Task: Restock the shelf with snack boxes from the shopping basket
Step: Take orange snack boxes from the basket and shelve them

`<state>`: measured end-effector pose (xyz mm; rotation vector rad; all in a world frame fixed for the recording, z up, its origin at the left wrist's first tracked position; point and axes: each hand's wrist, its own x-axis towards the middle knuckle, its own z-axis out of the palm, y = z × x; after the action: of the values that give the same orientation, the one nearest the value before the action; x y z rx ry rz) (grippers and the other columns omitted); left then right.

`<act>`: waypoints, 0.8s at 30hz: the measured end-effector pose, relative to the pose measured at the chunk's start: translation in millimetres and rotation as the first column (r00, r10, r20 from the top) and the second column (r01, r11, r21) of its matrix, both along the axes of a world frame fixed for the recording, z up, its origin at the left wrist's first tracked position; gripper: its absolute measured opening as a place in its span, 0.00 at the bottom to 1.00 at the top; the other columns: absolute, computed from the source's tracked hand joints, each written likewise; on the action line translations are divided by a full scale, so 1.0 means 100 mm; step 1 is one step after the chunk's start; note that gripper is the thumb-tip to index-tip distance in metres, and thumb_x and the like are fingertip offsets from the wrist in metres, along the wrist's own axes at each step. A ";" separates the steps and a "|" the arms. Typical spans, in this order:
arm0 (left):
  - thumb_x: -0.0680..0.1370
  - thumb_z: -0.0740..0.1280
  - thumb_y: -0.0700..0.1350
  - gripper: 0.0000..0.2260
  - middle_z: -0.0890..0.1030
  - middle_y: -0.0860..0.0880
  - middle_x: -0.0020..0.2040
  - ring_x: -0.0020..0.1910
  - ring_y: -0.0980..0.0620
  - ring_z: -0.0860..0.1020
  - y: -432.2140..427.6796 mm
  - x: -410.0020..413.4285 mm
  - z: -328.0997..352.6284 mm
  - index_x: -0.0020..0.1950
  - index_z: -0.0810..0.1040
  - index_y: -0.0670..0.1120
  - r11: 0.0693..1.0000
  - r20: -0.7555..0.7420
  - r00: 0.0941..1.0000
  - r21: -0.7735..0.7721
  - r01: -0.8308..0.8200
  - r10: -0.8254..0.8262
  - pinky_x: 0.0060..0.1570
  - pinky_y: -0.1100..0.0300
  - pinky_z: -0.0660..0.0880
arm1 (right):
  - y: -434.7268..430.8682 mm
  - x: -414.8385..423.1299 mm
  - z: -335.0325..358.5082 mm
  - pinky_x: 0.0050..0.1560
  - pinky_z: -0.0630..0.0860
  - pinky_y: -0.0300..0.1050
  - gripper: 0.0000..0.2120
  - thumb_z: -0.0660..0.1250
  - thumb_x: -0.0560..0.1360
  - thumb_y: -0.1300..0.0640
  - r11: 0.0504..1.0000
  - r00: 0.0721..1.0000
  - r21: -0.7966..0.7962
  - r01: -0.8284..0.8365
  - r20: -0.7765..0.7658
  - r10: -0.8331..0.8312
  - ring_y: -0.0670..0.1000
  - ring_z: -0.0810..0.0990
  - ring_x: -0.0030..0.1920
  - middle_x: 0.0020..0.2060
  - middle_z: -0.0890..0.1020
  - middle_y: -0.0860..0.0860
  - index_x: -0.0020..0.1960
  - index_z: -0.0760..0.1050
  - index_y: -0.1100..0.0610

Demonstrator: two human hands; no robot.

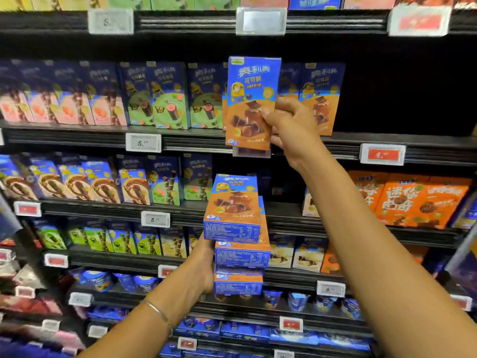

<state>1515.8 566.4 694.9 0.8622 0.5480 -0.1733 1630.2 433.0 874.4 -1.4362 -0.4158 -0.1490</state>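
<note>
Box (pixel 251 102) pinched upright by fingers (pixel 269 115) of right hand (pixel 291 125) | stack (pixel 236 236) gripped by left hand (pixel 206 267), fingers hidden

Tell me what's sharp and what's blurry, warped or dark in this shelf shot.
Head view: the raised box in the right hand and the stack in the left hand are sharp; left-edge boxes and top price tags are smeared; shelf edges bow from the wide lens; the recess beside the raised box is near black.

Both forearms are bare along all the length that is visible. At the wrist of the left hand (pixel 206 270) sits one thin, plain bangle (pixel 158 314) of silver-coloured metal.
</note>
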 end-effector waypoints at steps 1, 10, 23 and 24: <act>0.82 0.64 0.61 0.31 0.86 0.38 0.37 0.30 0.37 0.85 0.01 0.00 -0.01 0.28 0.85 0.42 1.000 0.000 1.000 -0.002 -0.001 0.001 0.26 0.42 0.81 | 0.05 0.08 0.05 0.48 0.85 0.53 0.16 0.70 0.80 0.62 1.000 0.999 -0.001 0.031 0.007 -0.031 0.54 0.87 0.51 0.56 0.85 0.56 0.67 0.73 0.59; 0.83 0.61 0.63 0.33 0.87 0.38 0.38 0.31 0.36 0.86 0.17 0.05 -0.03 0.29 0.87 0.42 1.000 -0.010 1.000 0.010 0.013 -0.013 0.25 0.44 0.81 | 0.44 0.55 -0.05 0.57 0.82 0.54 0.15 0.73 0.78 0.54 0.965 0.965 -0.093 0.245 0.118 -0.234 0.52 0.84 0.53 0.53 0.82 0.51 0.60 0.71 0.54; 0.83 0.62 0.62 0.32 0.87 0.39 0.37 0.31 0.37 0.86 0.43 0.17 -0.11 0.28 0.86 0.43 0.997 0.001 0.997 0.000 0.074 -0.074 0.26 0.45 0.81 | 0.53 0.68 -0.17 0.43 0.73 0.27 0.09 0.72 0.78 0.53 0.815 0.767 -0.081 0.574 0.401 -0.500 0.42 0.78 0.47 0.53 0.76 0.47 0.55 0.76 0.54; 0.83 0.62 0.62 0.32 0.87 0.39 0.37 0.31 0.37 0.86 0.44 0.17 -0.10 0.28 0.86 0.43 0.997 0.005 0.997 -0.001 0.083 -0.083 0.26 0.45 0.81 | 0.55 0.69 -0.17 0.47 0.75 0.31 0.09 0.72 0.78 0.53 0.814 0.766 -0.080 0.576 0.403 -0.502 0.45 0.80 0.49 0.54 0.78 0.49 0.56 0.77 0.55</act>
<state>1533.1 610.5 684.4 0.8842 0.5072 -0.2476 1699.1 487.7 857.1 -1.7049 -0.3061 -0.8841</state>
